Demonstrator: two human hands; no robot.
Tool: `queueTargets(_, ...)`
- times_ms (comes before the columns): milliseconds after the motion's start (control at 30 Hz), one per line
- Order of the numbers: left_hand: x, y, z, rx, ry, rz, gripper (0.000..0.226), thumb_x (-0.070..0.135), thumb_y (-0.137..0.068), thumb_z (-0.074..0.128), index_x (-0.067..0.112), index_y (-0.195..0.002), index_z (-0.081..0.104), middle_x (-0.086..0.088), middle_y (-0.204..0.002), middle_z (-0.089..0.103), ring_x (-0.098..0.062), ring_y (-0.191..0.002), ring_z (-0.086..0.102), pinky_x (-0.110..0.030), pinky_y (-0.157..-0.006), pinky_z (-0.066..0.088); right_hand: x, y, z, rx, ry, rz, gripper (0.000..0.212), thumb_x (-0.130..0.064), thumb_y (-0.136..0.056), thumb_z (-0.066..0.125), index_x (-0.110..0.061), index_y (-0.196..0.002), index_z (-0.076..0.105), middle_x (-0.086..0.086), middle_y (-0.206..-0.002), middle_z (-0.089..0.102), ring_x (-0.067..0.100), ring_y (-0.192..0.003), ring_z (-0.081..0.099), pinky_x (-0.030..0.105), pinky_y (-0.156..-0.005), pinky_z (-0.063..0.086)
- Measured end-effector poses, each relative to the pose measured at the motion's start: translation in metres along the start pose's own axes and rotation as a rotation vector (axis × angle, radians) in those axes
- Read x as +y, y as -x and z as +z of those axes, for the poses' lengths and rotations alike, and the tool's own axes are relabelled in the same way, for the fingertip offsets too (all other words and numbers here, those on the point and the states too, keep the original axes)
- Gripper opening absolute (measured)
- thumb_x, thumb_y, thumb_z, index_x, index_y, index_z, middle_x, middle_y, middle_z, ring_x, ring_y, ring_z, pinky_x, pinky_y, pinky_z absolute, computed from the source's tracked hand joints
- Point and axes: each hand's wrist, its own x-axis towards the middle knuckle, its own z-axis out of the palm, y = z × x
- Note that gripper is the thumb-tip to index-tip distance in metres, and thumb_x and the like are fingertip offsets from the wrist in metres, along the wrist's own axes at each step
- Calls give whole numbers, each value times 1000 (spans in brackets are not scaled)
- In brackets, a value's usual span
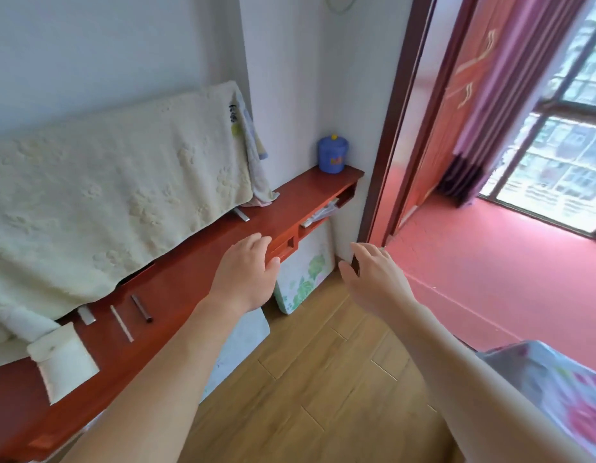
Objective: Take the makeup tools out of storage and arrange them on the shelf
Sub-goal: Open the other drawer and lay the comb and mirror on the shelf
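Note:
A long red wooden shelf [189, 262] runs along the wall. On its left part lie a white pouch [64, 360], a short silver tube [86, 315], a thin pale stick [121, 323] and a dark brown stick [141, 308]. My left hand [244, 274] hovers over the shelf's front edge by a small drawer [286, 243], fingers relaxed and holding nothing. My right hand [373, 279] hangs in the air to the right of the shelf, fingers spread and empty.
A cream towel [116, 195] covers a flat object standing on the shelf. A blue lidded pot [332, 154] stands at the far end. Open compartments [323, 212] under the shelf hold papers. A floral board [303, 279] leans below. A doorway opens right onto a red floor.

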Motion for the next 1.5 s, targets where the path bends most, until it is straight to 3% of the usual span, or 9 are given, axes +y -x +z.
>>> queueTargets(167,65,-46,34,-16,38,63,49,33,-101,42,10,-144,44,-6,-149,44,-21,-139,36,-35,-115,27,65,-24,-36,40,29,25,40,-38,-100,39,-14,-130,48,0,-139,48,20,-134,35,34,-102,35)
queueTargets(400,109,-99,57,-32,67,64,53,33,-102,43,9,-148,39,-7,-154,38,-20,-144,31,-34,-117,23,118,-73,-56,16,60,14,54,-44,-100,35,-19,-148,36,-2,-152,38,18,-143,27,34,-114,26)
queueTargets(733,71,-199,71,-8,91,-19,51,33,-101,43,10,-147,41,-7,-154,39,-21,-143,31,-34,-117,24,109,-191,-39,-5,64,-16,54,-47,-100,36,-21,-147,35,-3,-151,39,18,-141,29,37,-112,31)
queueTargets(833,53,-228,70,-4,112,-64,54,35,-102,41,12,-150,37,-6,-157,35,-19,-146,27,-35,-120,23,94,-229,-32,-8,72,-68,46,-41,-101,37,-18,-140,43,-2,-146,44,19,-138,32,34,-108,32)
queueTargets(933,34,-241,61,14,108,-106,53,37,-101,41,14,-149,38,-3,-156,36,-17,-145,28,-36,-119,26,71,-261,-17,-36,53,-132,52,-42,-100,36,-17,-146,38,-2,-150,40,18,-140,30,34,-110,30)
queueTargets(1167,-26,-245,29,130,45,-328,47,34,-100,47,12,-142,46,-2,-144,48,-21,-133,44,-34,-112,34,7,-334,23,-163,8,-366,59,-49,-99,37,-17,-149,35,-2,-153,38,17,-143,28,35,-114,27)
queueTargets(1500,-49,-227,17,259,-14,-770,49,35,-103,42,13,-146,39,-3,-149,42,-20,-138,37,-30,-114,27,-62,-403,62,-349,-63,-761,46,-44,-99,41,-18,-137,46,-1,-139,50,18,-130,41,33,-101,37)
